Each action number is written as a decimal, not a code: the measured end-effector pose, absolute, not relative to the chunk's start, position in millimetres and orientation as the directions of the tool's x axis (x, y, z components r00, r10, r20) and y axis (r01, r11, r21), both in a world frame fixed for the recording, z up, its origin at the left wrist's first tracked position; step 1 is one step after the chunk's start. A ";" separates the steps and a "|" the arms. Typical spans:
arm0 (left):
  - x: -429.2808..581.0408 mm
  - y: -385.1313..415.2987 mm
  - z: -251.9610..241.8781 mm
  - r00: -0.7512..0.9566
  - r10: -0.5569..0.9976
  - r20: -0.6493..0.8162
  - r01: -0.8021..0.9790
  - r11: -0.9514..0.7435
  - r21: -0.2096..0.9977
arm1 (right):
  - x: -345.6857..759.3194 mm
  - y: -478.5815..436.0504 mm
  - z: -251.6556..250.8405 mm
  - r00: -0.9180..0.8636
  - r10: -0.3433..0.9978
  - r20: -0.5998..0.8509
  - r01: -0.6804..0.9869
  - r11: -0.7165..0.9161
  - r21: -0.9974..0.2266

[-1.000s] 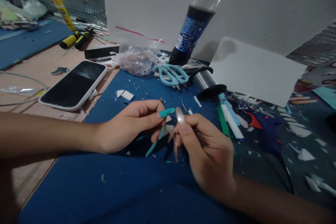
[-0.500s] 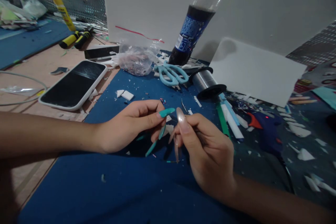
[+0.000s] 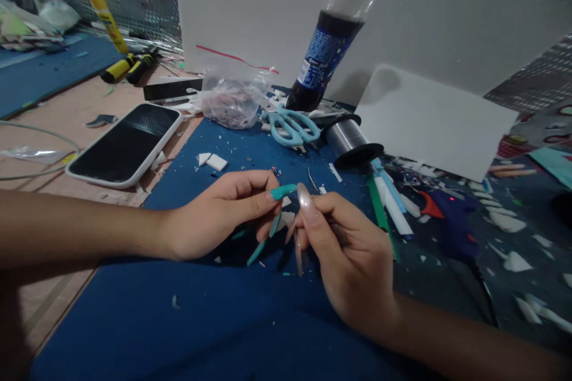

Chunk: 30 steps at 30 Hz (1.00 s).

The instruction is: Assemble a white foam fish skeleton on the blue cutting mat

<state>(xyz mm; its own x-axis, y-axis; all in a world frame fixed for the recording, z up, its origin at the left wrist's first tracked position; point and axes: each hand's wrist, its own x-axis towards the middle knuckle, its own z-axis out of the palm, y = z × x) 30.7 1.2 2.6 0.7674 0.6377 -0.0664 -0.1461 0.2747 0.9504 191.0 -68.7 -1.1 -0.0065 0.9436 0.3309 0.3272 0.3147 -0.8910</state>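
Observation:
My left hand [image 3: 223,211], with long teal nails, comes in from the left with thumb and forefinger pinched. Facing it is my right hand [image 3: 353,250], whose long nails are pale and glossy; its fingers are pinched as well. The thumbnail tips of both hands almost touch over the blue mat [image 3: 196,321]. Whatever sits between the fingertips is too small or hidden to make out. A tiny multicoloured bit [image 3: 276,172] shows just behind my left forefinger. Below the fingers a small teal sliver [image 3: 290,274] lies on the mat.
Behind the hands are light-blue scissors [image 3: 292,126], a wire spool [image 3: 349,141], a cola bottle [image 3: 324,56] and a zip bag [image 3: 232,98]. A phone [image 3: 127,143] lies left. To the right are a glue gun [image 3: 458,226], sticks and white scraps [image 3: 513,261].
My right hand has shifted slightly left, bringing its thumbnail closer to my left thumbnail. My left hand has barely moved.

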 end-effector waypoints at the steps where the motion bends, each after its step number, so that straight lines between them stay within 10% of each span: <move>1: 30.9 1.2 2.8 0.767 0.639 -0.064 -0.148 0.274 0.950 | 191.1 -68.8 -0.9 -0.005 0.943 0.332 0.327 0.316 -0.891; 30: 29.8 1.2 1.2 0.768 0.639 -0.048 -0.129 0.228 0.965 | 190.9 -68.3 -1.2 -0.013 0.944 0.329 0.330 0.315 -0.890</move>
<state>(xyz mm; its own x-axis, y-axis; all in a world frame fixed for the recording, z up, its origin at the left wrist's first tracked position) 29.8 1.2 1.2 0.7680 0.6387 -0.0480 -0.1293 0.2281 0.9650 190.9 -68.3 -1.2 -0.0129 0.9441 0.3294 0.3305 0.3149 -0.8897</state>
